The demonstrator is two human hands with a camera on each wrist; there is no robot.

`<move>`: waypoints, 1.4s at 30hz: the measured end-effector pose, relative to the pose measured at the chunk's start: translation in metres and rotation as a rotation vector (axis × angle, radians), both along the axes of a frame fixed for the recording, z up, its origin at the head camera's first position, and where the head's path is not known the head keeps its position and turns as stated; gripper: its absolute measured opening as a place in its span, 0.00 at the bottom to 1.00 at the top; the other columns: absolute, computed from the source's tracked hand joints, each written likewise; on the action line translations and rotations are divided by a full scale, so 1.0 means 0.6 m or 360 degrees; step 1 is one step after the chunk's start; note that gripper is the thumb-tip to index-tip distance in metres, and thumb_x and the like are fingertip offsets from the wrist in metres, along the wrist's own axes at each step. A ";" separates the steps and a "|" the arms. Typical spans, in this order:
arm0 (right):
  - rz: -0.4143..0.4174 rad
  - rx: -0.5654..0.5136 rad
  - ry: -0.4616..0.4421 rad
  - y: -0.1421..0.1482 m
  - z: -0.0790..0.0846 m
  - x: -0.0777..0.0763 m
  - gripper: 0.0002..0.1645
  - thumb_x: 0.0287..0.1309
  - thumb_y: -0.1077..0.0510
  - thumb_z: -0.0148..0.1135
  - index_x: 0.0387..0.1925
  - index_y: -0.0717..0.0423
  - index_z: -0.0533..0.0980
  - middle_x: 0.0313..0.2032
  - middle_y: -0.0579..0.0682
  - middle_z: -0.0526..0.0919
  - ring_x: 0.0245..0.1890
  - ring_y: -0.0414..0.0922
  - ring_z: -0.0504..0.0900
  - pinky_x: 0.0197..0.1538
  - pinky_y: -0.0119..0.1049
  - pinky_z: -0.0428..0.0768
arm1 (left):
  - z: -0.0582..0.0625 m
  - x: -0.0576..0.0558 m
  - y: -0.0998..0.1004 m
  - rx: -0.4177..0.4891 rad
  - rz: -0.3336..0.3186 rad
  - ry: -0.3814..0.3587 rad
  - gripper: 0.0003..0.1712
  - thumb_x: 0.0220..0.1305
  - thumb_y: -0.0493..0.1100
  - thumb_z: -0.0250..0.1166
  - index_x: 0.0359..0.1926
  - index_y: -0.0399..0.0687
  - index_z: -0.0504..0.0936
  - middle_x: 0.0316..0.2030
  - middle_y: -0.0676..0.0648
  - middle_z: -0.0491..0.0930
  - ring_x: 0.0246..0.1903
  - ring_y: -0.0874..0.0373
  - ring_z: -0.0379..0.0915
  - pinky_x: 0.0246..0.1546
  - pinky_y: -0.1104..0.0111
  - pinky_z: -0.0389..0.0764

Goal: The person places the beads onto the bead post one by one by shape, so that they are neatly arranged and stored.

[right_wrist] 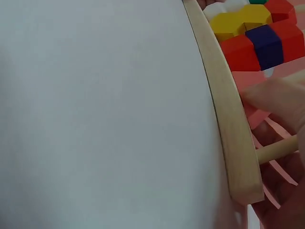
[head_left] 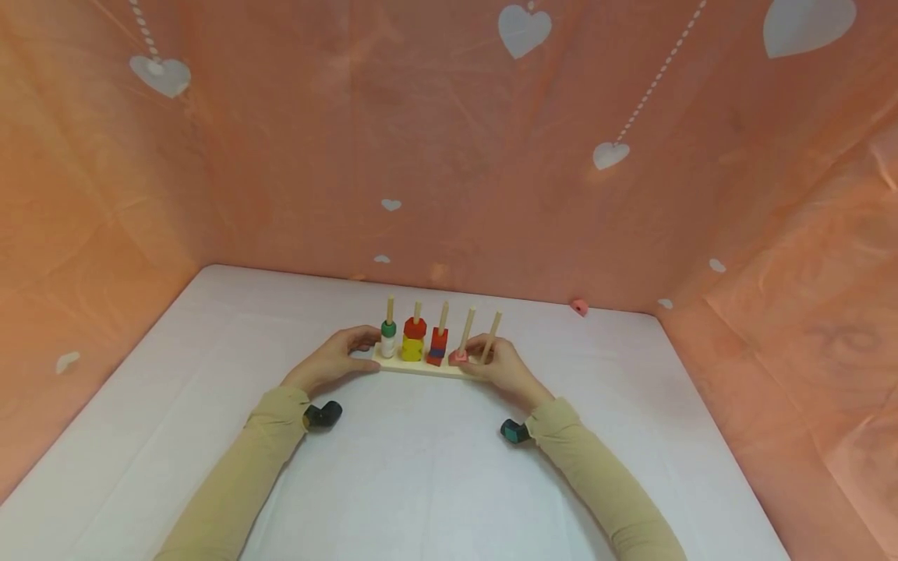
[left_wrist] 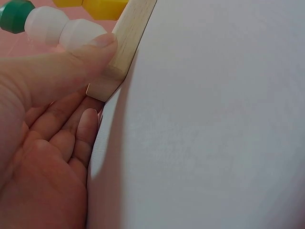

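Observation:
A wooden peg board (head_left: 421, 368) with five upright pegs lies on the white table. My left hand (head_left: 333, 360) grips its left end, thumb (left_wrist: 102, 45) along the front edge and fingers behind. Beside that thumb are white beads (head_left: 387, 347) under a green bead (head_left: 389, 329) on the first peg. Yellow beads (head_left: 412, 348) with a red one above fill the second; red and dark blue blocks (head_left: 438, 343) sit on the third. At the fourth peg my right hand (head_left: 510, 370) pinches a pink block (right_wrist: 248, 83) low on the peg, its fingers reaching behind the bare fifth peg (head_left: 493, 333).
A small pink piece (head_left: 579, 306) lies at the table's back edge, to the right. Peach cloth (head_left: 449, 195) with white hearts hangs behind and on both sides. Dark wrist cameras (head_left: 324, 415) jut from both sleeves above the white table (head_left: 421, 483).

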State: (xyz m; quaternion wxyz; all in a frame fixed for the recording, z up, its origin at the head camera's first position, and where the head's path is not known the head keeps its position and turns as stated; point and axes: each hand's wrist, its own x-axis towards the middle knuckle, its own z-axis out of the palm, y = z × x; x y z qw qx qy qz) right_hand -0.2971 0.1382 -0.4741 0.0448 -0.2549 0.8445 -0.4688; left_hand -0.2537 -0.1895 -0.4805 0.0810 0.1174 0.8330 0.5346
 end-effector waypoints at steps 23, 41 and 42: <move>-0.0132 -0.0022 0.0081 0.191 0.098 -0.033 0.34 0.53 0.65 0.69 0.60 0.71 0.66 0.55 0.70 0.72 0.58 0.65 0.69 0.61 0.59 0.66 | 0.012 0.007 0.005 -0.0008 -0.0007 0.0010 0.33 0.58 0.37 0.69 0.64 0.39 0.68 0.62 0.38 0.69 0.61 0.41 0.63 0.64 0.47 0.59; -0.0597 0.0053 -0.0148 0.296 0.071 -0.125 0.47 0.59 0.49 0.65 0.73 0.54 0.53 0.68 0.58 0.60 0.68 0.58 0.56 0.66 0.61 0.56 | -0.006 -0.005 0.002 -0.0028 -0.0003 0.0062 0.35 0.56 0.40 0.71 0.63 0.42 0.69 0.61 0.41 0.70 0.60 0.44 0.64 0.64 0.49 0.61; -0.0599 0.0055 -0.0167 0.296 0.070 -0.128 0.46 0.59 0.50 0.65 0.72 0.55 0.53 0.68 0.58 0.60 0.68 0.58 0.55 0.66 0.61 0.55 | -0.007 -0.005 0.002 -0.0023 0.0003 0.0055 0.35 0.55 0.41 0.72 0.63 0.42 0.70 0.61 0.41 0.70 0.60 0.44 0.64 0.64 0.50 0.61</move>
